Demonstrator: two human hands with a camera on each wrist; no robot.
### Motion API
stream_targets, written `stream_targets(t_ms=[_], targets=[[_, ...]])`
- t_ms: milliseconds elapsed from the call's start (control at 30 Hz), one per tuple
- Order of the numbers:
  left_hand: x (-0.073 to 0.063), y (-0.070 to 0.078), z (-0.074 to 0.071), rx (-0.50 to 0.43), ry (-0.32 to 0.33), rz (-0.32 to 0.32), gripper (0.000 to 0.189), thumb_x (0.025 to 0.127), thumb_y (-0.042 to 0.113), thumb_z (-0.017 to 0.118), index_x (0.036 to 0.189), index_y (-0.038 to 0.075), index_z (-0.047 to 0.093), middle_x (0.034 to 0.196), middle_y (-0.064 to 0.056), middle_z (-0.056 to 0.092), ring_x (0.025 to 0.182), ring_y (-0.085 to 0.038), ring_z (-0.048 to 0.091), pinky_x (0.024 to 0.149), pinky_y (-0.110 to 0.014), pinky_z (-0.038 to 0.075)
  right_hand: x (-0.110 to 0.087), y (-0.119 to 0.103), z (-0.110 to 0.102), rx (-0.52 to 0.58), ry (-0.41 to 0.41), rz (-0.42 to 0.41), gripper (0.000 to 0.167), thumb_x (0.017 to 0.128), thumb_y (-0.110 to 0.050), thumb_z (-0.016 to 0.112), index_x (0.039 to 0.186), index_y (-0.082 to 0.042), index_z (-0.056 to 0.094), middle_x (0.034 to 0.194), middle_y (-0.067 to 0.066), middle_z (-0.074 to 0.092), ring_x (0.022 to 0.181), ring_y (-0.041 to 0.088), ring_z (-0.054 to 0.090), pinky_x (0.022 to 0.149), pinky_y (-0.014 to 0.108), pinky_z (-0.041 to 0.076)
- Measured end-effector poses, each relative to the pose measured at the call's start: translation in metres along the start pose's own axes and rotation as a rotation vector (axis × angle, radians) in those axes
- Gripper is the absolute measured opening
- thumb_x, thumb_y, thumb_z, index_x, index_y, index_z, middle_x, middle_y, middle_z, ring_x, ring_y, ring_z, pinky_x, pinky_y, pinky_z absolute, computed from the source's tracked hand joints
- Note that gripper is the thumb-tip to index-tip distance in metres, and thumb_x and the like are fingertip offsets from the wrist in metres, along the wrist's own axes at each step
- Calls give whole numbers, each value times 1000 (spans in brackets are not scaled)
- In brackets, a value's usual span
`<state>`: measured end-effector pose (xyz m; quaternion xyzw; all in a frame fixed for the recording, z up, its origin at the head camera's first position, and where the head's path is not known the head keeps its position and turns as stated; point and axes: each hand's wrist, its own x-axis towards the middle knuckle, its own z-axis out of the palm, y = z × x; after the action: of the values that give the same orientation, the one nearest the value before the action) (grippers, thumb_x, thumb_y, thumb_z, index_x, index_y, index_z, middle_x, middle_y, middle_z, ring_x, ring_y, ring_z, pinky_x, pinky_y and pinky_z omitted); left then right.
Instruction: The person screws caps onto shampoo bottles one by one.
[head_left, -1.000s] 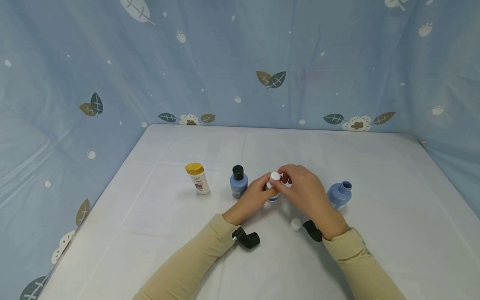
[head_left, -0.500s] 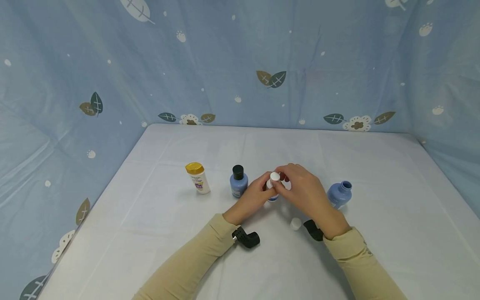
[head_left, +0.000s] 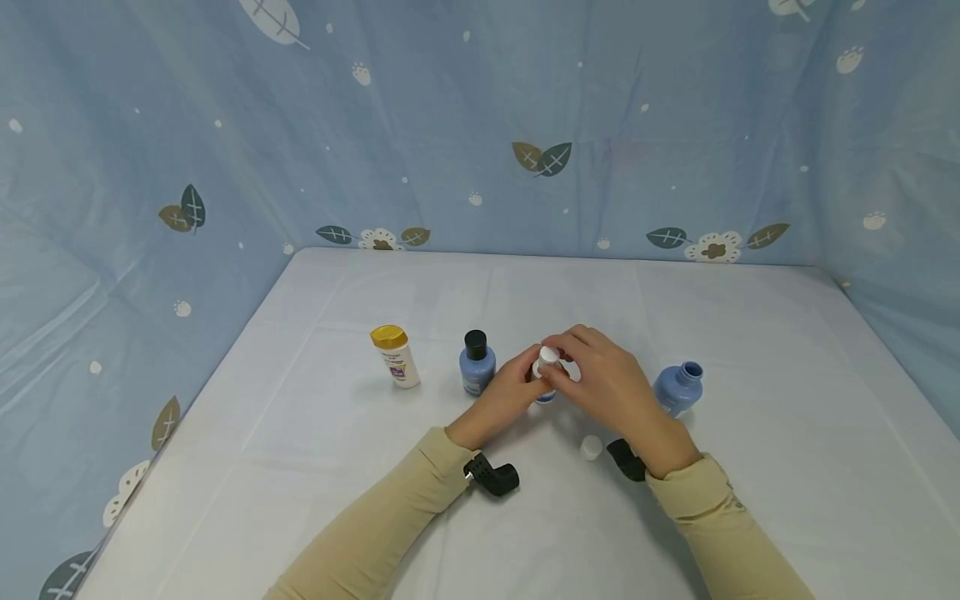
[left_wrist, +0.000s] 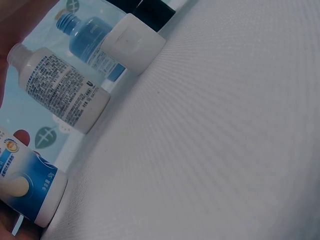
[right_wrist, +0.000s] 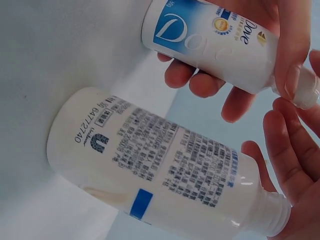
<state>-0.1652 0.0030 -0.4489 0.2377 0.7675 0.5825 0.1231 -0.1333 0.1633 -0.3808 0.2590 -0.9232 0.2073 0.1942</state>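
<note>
My left hand (head_left: 504,396) grips a small white Dove bottle (right_wrist: 210,47) with a blue lower label, keeping it roughly upright on the table. At its top, my right hand (head_left: 611,379) pinches the white cap (head_left: 549,357) between thumb and fingers. Beside it stands a second white bottle (right_wrist: 155,160), its threaded neck bare; in the head view the right hand hides most of it. A loose white cap (head_left: 591,447) lies on the table near my right wrist. To the right, a blue bottle (head_left: 678,387) stands without a cap.
Left of my hands stands a blue bottle with a black cap (head_left: 477,363). Farther left is a white bottle with a gold cap (head_left: 396,358). Black wrist cameras (head_left: 492,477) hang below both wrists. A patterned blue curtain (head_left: 450,125) encloses the white table (head_left: 315,467).
The right hand's fingers have shifted slightly left around the cap, turning a little. The left hand holds the bottle in nearly the same place.
</note>
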Motion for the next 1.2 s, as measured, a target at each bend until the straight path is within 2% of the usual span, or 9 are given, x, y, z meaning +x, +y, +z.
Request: stream_targets(t_ms=[200,333,433,567,733,867,967,1100,1200], targets=[[0,0,0,3,-10,-9,29,89,35,50,115,23,51,92,5,56,74,-14,51,63,-28,44,0,0,1,4,10,-2,26,82,-30,64,101,-12,61,89,-3,54,77,10,48,60,28,44],[0,0,0,-2,-10,-17,27,89,34,50,116,30,50,91,5,56,72,-13,51,61,-28,44,-1,1,1,6,16,-16,25,83,-28,63,103,-13,61,92,-4,55,78,10,51,61,28,45],[-1,-1,0,13,-5,-25,26,88,33,50,114,36,49,82,3,55,66,-13,49,57,-28,42,-1,1,1,6,18,-30,24,83,-26,62,103,-13,61,94,-4,54,79,9,51,60,27,45],[-1,0,0,28,-1,-39,27,88,34,50,114,38,48,75,-1,52,63,-14,47,55,-28,40,0,1,1,8,18,-43,23,84,-24,61,104,-13,62,94,-4,54,78,9,49,60,26,44],[0,0,0,30,2,-16,25,88,36,50,114,36,50,81,2,54,66,-13,49,56,-27,41,0,0,0,26,5,-32,25,84,-22,61,106,-11,60,96,-2,55,78,11,50,63,28,44],[-5,19,-2,6,-4,4,26,91,29,49,116,25,51,98,6,56,79,-10,50,66,-26,43,1,-1,0,60,-7,0,25,83,-21,63,105,-9,59,95,-1,57,81,13,53,66,30,45],[-10,34,-5,-3,-12,-5,27,91,22,49,118,17,51,107,6,54,87,-9,50,73,-26,43,1,-2,-1,78,-12,18,24,83,-21,64,104,-10,59,94,-1,58,83,13,55,68,30,46],[-10,33,-5,-5,-14,-1,27,91,22,49,118,17,51,108,6,54,88,-9,50,73,-26,43,1,-1,-2,76,-6,8,24,82,-20,65,103,-10,60,94,-2,57,82,13,55,67,29,46],[-7,25,-4,-27,-15,0,27,91,22,49,118,19,51,107,5,54,87,-11,50,72,-27,43,1,-1,-2,62,6,-13,24,80,-19,66,102,-11,60,96,-2,55,80,11,55,66,28,46]])
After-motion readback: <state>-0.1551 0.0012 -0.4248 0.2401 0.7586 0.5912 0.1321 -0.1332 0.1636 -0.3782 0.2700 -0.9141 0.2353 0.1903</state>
